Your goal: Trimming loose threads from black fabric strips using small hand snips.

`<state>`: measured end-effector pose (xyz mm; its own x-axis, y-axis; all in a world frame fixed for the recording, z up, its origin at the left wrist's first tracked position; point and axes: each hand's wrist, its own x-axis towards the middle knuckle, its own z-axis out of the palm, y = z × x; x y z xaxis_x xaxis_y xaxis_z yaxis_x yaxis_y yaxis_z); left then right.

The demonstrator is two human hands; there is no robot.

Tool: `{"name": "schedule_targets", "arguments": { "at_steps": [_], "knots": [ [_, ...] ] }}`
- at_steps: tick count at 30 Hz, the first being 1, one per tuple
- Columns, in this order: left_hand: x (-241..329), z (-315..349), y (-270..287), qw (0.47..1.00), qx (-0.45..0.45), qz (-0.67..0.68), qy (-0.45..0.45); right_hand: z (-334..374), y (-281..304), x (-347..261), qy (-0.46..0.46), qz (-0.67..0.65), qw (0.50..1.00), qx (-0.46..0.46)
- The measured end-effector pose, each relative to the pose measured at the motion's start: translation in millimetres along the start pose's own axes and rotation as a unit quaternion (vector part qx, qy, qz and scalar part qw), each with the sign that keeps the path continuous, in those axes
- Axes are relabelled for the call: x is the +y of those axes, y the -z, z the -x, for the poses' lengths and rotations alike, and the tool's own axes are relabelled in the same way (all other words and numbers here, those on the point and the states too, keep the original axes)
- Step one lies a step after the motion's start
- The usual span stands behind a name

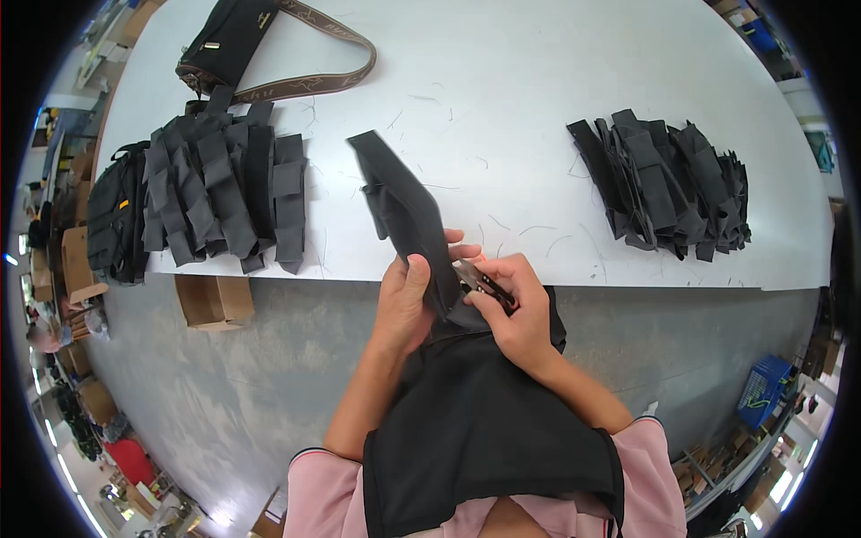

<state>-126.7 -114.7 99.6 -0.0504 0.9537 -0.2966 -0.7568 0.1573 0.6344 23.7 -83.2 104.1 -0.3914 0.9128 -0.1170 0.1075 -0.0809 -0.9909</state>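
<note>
In my left hand (408,300) is a long, dark grey fabric strip (404,202), tilted up and away over the table's near edge, my thumb lying across it. A smaller flap sticks out from its left side. My right hand (518,309) is closed around small thread snips (482,285) with a dark handle and metal blades. The blades sit right beside the strip's lower right edge; whether they touch it, I cannot tell. Part of my left fingers is hidden behind the fabric.
On the white table (502,54), a pile of dark fabric strips (215,184) lies left and another pile (668,184) right. Loose threads are scattered between. A black bag (224,45) with a brown strap and a black backpack (117,215) are at left. A cardboard box (213,300) sits below.
</note>
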Motion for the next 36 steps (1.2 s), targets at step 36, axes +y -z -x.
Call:
{"name": "schedule_targets", "arguments": {
  "at_steps": [36],
  "knots": [
    [3, -3, -3, 0.991, -0.009, 0.135, 0.016, 17, 1, -15, 0.193, 0.228, 0.954, -0.010]
  ]
}}
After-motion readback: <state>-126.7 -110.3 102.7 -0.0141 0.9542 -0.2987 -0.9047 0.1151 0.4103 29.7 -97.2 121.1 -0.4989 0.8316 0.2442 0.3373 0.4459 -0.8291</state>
